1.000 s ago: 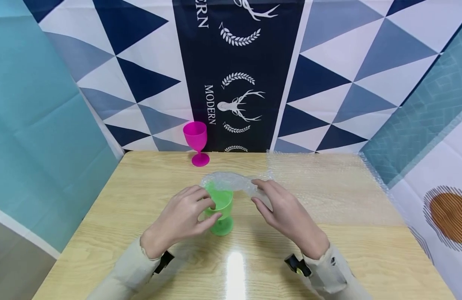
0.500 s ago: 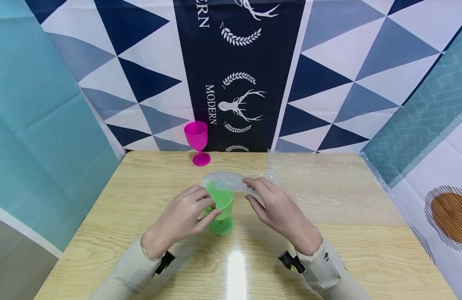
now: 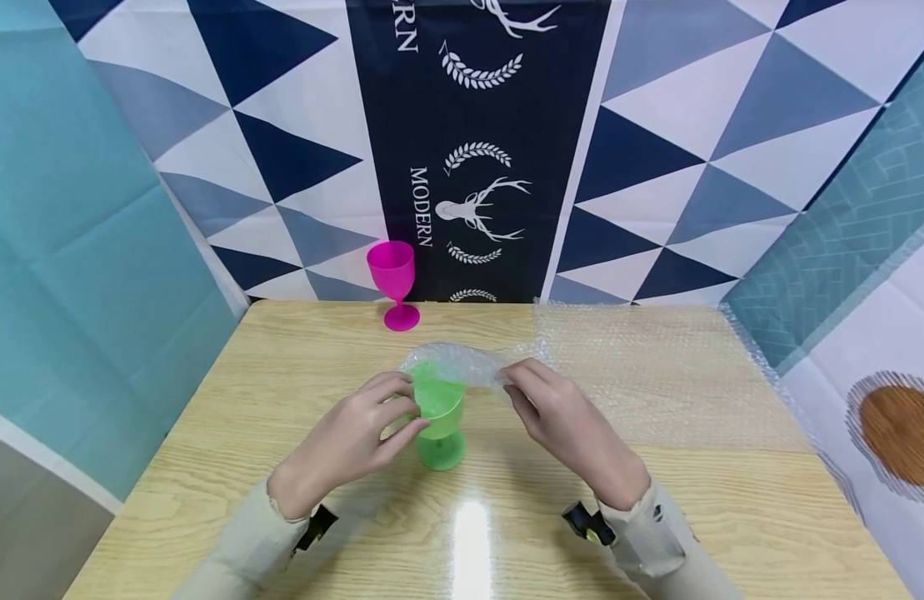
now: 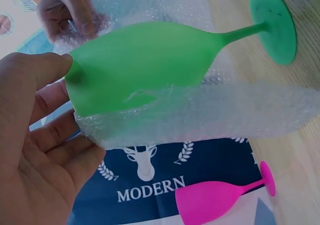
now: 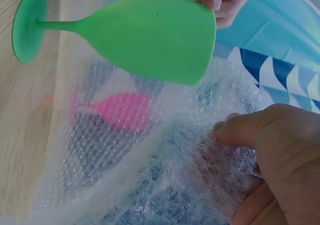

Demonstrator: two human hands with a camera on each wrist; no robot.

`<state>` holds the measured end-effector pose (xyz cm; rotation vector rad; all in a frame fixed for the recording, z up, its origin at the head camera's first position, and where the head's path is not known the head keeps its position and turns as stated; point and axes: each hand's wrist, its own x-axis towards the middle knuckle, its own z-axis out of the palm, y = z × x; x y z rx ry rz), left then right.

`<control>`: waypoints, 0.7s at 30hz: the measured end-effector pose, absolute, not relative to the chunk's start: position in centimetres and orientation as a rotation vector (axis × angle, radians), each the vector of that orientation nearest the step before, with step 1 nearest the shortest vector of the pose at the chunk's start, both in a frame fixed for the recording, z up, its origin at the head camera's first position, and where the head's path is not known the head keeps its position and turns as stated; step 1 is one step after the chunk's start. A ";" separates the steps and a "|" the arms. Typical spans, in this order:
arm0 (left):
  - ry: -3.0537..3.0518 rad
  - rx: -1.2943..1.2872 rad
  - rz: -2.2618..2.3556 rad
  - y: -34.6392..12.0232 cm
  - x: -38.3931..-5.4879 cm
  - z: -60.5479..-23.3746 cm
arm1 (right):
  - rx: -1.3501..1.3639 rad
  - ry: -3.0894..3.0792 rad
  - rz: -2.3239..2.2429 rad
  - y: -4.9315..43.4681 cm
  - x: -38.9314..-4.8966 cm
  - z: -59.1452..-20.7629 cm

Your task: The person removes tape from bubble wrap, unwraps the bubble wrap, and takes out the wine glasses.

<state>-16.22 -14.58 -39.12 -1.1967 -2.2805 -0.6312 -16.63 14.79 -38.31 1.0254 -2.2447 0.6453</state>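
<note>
– Which things were grasped?
– The left hand pinched the green goblet by its rim, upright on the wooden table; the right hand pinched bubble wrap curving behind it
– Farther off?
– A magenta goblet stood near the patterned backdrop

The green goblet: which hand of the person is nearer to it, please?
Left. The left hand holds the green goblet at its rim; the right hand is to its right, apart from it, pinching the bubble wrap.
</note>
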 end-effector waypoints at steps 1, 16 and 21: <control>-2.277 -1.204 -0.638 -14.7 -16.3 -39.1 | 1.024 -2.246 0.649 14.9 -16.6 -38.3; -2.225 -1.294 -0.660 -16.2 -16.0 -39.2 | 0.972 -2.257 0.622 16.2 -16.8 -38.5; -2.222 -1.284 -0.641 -16.7 -15.9 -39.0 | 0.967 -2.283 0.635 16.2 -16.6 -38.4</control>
